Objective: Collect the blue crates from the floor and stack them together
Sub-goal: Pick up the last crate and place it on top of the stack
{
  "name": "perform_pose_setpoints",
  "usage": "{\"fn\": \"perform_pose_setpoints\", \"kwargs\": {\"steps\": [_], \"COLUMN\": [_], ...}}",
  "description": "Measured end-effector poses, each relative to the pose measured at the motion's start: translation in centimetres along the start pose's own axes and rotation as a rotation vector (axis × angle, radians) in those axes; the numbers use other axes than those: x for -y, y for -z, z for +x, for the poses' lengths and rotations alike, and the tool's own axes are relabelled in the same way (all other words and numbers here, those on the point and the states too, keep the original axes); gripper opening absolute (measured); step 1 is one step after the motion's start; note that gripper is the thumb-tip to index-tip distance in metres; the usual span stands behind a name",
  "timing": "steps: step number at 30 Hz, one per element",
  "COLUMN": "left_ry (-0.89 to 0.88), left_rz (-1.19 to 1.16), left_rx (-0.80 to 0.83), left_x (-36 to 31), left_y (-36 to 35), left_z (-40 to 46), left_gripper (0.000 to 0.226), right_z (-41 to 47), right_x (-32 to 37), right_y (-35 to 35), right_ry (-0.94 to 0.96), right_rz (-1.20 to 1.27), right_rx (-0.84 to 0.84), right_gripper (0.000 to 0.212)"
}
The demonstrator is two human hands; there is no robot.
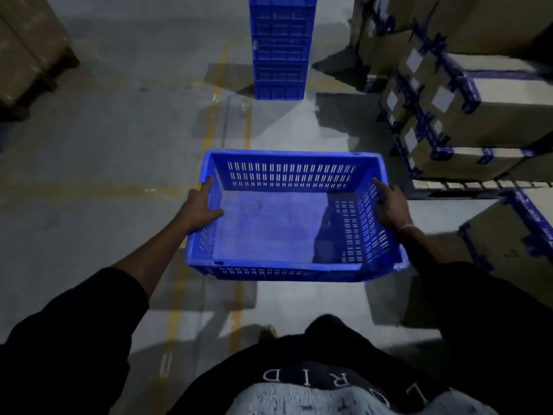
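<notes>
Left hand [201,208] and right hand [389,205] each grip clamped on an empty, slot-walled blue crate's [278,232] side rims.

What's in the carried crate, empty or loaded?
Empty. The blue crate shows a bare floor through its open top, with the left hand and right hand gripping its side walls.

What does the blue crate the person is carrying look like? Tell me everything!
The blue crate is a wide, open-topped box that looks like hard plastic. Its walls have rows of small slots, its floor is solid, and a thick rim runs around the top. It is empty inside. It is held upright and roughly level above the floor, in front of the person's body. The left hand grips the left wall and the right hand grips the right wall, thumbs inside. Nothing else touches it.
</notes>
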State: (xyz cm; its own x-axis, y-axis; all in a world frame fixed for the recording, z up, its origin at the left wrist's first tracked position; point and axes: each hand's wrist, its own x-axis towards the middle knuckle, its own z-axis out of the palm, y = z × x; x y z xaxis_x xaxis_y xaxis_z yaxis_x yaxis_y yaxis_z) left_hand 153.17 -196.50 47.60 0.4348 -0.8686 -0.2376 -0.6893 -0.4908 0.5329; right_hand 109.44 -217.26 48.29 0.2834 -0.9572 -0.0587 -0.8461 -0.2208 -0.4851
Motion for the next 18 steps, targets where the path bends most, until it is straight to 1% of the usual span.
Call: {"fn": "perform_pose_setpoints", "kwargs": {"steps": [8,12,18], "left_ry": [-0.004,-0.004,0.005], "left_rz": [0.033,0.035,0.084], "left_rx": [0.021,0.012,0.000], "left_x": [-3.7,-5.9,-11.9], "left_y": [3.7,4.9,8.9], "left_z": [19.1,29.8,44.2], "left_gripper": [0.104,0.103,0.100], "right_z": [18.2,29.8,45.7], "right_x": [3.1,3.5,5.1], "right_y": [-0.2,-0.4,2.5], "right_ry": [-0.060,-0.029,-0.019], "right_rz": [0.029,0.041,0.077], "right_rx": [0.008,-0.013,-0.009], "right_gripper": [0.061,0.063,0.064]}}
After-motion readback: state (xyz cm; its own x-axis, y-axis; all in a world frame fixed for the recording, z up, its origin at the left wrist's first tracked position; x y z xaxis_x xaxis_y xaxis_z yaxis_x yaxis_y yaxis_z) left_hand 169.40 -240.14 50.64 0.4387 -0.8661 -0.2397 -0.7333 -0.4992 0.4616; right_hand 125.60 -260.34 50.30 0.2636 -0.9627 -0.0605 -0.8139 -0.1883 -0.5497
